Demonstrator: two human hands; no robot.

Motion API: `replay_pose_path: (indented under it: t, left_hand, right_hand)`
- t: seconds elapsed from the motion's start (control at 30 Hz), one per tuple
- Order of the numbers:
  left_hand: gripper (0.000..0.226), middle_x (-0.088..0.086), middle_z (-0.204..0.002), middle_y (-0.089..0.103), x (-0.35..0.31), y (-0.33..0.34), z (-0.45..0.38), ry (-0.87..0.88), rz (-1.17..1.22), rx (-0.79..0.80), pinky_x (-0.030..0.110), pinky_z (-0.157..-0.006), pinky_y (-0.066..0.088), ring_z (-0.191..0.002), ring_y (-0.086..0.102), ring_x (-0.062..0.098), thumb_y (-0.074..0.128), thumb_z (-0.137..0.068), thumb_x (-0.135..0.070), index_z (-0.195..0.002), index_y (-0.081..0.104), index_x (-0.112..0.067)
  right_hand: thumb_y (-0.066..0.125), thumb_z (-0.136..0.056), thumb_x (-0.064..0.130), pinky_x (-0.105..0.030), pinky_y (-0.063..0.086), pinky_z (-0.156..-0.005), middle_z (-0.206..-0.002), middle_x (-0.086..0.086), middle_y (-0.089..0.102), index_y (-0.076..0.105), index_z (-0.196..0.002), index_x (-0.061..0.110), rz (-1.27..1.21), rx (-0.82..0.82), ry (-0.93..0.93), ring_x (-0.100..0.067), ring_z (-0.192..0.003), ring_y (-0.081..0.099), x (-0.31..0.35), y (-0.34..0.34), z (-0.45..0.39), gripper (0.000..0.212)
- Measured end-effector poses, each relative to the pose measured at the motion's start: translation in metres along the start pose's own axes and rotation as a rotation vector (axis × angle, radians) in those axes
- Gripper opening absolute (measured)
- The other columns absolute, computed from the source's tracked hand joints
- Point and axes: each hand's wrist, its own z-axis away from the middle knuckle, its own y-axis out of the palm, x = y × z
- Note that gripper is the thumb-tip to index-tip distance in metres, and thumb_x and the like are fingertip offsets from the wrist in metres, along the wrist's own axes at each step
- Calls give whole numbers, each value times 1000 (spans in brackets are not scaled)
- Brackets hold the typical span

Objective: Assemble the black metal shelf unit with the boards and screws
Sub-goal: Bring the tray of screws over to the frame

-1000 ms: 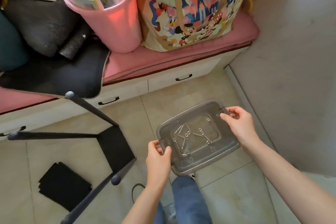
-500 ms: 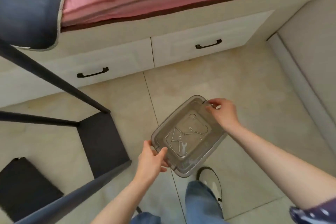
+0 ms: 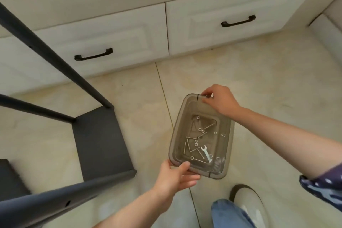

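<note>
I hold a clear grey plastic tray [image 3: 177, 133] low over the tiled floor. My left hand [image 3: 176, 177] grips its near corner, thumb over the rim. My right hand [image 3: 220, 101] pinches the far rim. Inside lie several screws and washers [image 3: 199, 135] and a small silver spanner [image 3: 206, 152]. To the left, the black shelf frame lies tipped over, with one black board [image 3: 100, 141] fixed between its black metal legs [image 3: 55, 57]. A second black board [image 3: 9, 177] lies flat at the left edge.
White drawers with black handles [image 3: 93, 55] run along the back, under a bench. My jeans leg and shoe [image 3: 246, 203] are at the bottom right. A white wall base [image 3: 329, 37] stands at the right. Beige floor tiles show all round the tray.
My view has tilted down and moved closer to the floor. The tray has been lowered and turned lengthwise away from me, both hands keeping their hold.
</note>
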Motion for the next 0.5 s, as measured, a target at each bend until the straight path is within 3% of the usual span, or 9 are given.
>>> replay_pose_path:
  t: [0.13, 0.23, 0.37, 0.43, 0.5]
  left_hand:
    - [17, 18, -87, 76, 5, 6, -2, 5, 38, 59, 30, -60, 61, -81, 76, 33, 56, -102, -9, -115, 51, 2]
    - [18, 20, -89, 75, 2, 3, -1, -28, 19, 70, 34, -63, 63, -77, 76, 33, 59, -101, -17, -110, 53, -3]
    - [33, 14, -112, 63, -6, -11, -6, 46, -207, -81, 40, -74, 63, -79, 75, 29, 68, -95, -31, -110, 45, -13]
    - [35, 9, -118, 58, -13, -16, -13, 176, -351, -173, 43, -86, 59, -92, 69, 24, 68, -94, -33, -115, 45, -15]
    - [36, 1, -124, 57, -20, -20, -22, 285, -464, -211, 39, -99, 51, -109, 59, 19, 67, -95, -34, -122, 48, -18]
  right_hand:
    - [66, -90, 16, -27, 43, -82, -105, -9, 69, 72, -112, 12, 14, 20, -67, -25, -98, 63, 5, 3, -4, 24]
    - [65, -90, 13, -26, 39, -95, -117, -10, 67, 65, -123, 11, -10, 17, -80, -24, -111, 61, 6, -1, 4, 34]
    - [61, -92, 11, -18, 30, -96, -129, -11, 59, 57, -132, 9, -147, -196, 20, -25, -121, 54, -7, -8, 43, 40]
    - [59, -96, 17, -27, 34, -103, -135, -12, 54, 49, -137, 6, -245, -238, 139, -26, -124, 51, -17, -5, 71, 44]
    - [57, -97, 26, -38, 39, -105, -139, -12, 50, 41, -142, 8, -364, -180, 312, -26, -124, 51, -24, 2, 98, 51]
